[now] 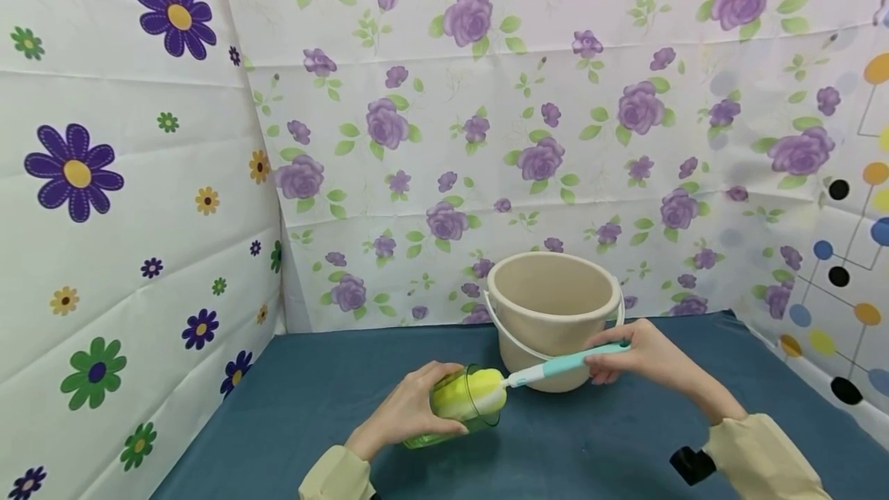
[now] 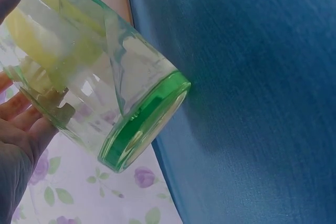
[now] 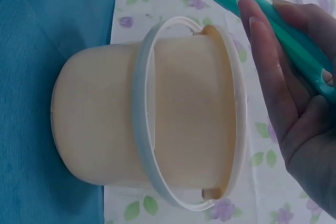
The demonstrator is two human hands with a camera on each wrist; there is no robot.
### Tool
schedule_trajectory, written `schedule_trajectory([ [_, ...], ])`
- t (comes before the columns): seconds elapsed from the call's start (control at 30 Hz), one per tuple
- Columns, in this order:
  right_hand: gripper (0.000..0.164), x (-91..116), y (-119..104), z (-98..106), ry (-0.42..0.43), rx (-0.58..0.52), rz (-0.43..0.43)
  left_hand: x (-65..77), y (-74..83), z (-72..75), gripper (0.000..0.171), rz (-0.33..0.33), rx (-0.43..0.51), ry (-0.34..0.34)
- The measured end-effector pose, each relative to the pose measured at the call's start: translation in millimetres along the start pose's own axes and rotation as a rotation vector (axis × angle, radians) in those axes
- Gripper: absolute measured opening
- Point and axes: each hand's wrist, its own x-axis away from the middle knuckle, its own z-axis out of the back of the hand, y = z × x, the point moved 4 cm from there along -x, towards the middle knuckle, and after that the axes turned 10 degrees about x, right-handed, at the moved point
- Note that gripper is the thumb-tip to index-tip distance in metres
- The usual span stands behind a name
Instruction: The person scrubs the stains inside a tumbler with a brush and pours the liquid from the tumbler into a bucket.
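My left hand [image 1: 419, 406] grips a clear green glass cup [image 2: 113, 90], tilted with its mouth toward the right. Inside the cup sits the yellow sponge head of a cup brush [image 1: 479, 392], partly at the rim. The brush's white and teal handle [image 1: 566, 363] slants up to the right, and my right hand [image 1: 642, 357] holds it near its end. In the right wrist view, thumb and fingers close around the teal handle [image 3: 286, 38]. The left wrist view shows the cup's thick green base, with the sponge blurred through the glass.
A cream bucket [image 1: 549, 284] with a white carrying handle stands behind the hands, close to the right one. Dark blue cloth [image 1: 326, 376] covers the table. Flower-patterned sheets [image 1: 417, 176] hang at the back and left, and a dotted sheet [image 1: 847, 284] hangs at the right.
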Motion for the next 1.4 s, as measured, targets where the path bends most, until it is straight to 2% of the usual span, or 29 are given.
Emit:
schedule_trajectory([
  [0.4, 0.023, 0, -1, -2, -0.06, -0.041, 0.001, -0.8, -1.2, 0.1, 0.075, 0.01, -0.011, -0.01],
  [0.97, 0.017, -5, -7, 0, -0.001, 0.006, 0.049, -1.5, -1.7, 1.2, 0.076, 0.018, -0.017, -0.001],
  [1.17, 0.019, -1, 0, 0, -0.002, -0.001, 0.047, 0.0, -2.8, 1.3, 0.076, 0.013, -0.004, 0.004],
  [1.4, 0.024, 4, 9, -3, -0.056, -0.035, 0.024, 1.2, -5.0, 2.6, 0.075, 0.018, 0.011, 0.013],
])
